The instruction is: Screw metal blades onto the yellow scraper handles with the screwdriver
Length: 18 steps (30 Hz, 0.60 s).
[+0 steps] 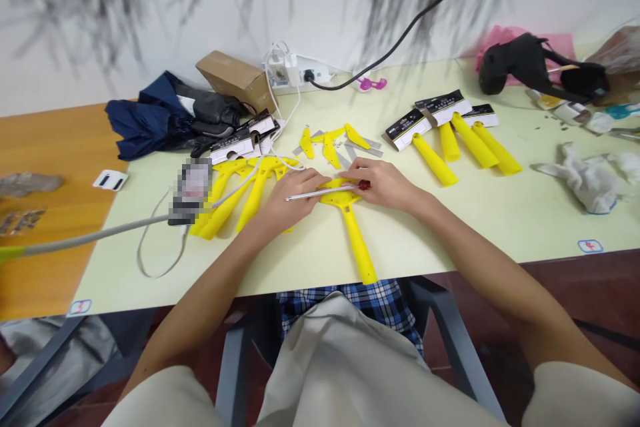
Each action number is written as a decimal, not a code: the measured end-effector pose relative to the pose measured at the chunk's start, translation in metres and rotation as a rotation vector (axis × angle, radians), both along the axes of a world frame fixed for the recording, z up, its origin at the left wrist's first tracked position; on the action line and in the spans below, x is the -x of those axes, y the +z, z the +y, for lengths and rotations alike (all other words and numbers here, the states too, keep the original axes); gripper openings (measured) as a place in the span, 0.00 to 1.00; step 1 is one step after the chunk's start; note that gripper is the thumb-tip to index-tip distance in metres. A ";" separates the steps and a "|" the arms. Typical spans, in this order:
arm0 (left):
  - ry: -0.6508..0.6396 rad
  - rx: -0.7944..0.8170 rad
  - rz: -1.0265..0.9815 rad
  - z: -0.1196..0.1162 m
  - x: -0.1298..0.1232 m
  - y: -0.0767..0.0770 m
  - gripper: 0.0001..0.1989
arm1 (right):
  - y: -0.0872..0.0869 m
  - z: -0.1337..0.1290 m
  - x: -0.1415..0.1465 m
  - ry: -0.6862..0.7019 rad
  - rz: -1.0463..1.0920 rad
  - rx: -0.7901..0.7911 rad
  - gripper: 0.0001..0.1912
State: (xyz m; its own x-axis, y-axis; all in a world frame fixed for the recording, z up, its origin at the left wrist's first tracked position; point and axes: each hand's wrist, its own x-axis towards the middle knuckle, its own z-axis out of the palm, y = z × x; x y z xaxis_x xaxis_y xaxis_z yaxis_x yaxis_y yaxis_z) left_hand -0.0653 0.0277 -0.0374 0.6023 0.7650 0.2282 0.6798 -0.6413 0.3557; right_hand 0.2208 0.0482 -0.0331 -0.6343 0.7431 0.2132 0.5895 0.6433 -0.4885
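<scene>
Counter space looks like the weak spot: this pale green counter below a white wall is crowded, and the grey cable by the blurred phone could snag a forearm and drag stuff off. The yellow paddle-shaped plastic part lies between the hands, its handle reaching the edge, so a bump could knock it off. The left hand and right hand seem to pinch a thin metal rod with a red tip, which could slip.

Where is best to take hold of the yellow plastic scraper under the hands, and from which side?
Grip the narrow handle near its end, from the person's side: it points at them, and its head lies under the left hand and right hand.
</scene>
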 end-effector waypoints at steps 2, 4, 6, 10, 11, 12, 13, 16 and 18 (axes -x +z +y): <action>0.003 -0.017 -0.021 0.000 0.001 -0.001 0.16 | 0.000 0.000 -0.001 0.015 0.013 0.007 0.21; 0.016 -0.020 -0.037 -0.001 0.002 0.000 0.16 | 0.000 0.000 -0.001 0.032 0.041 0.009 0.21; 0.034 -0.005 -0.045 -0.002 0.002 0.002 0.17 | 0.000 0.000 -0.001 0.047 0.086 0.025 0.21; 0.033 0.012 -0.061 -0.004 0.000 0.008 0.19 | 0.005 0.000 0.001 0.020 0.236 0.115 0.18; 0.014 0.016 -0.064 -0.005 0.000 0.008 0.21 | 0.007 -0.001 0.001 0.022 0.261 0.136 0.17; -0.009 0.022 -0.066 -0.005 0.000 0.008 0.23 | 0.009 -0.001 0.000 0.036 0.267 0.152 0.16; -0.033 0.029 -0.064 -0.005 0.000 0.008 0.26 | 0.010 0.000 -0.001 0.059 0.257 0.162 0.15; -0.095 0.035 -0.049 -0.004 0.002 0.003 0.29 | 0.012 0.002 -0.003 0.136 0.174 0.165 0.12; -0.136 0.018 -0.052 -0.002 0.003 -0.001 0.27 | 0.010 0.004 -0.005 0.163 0.136 0.158 0.12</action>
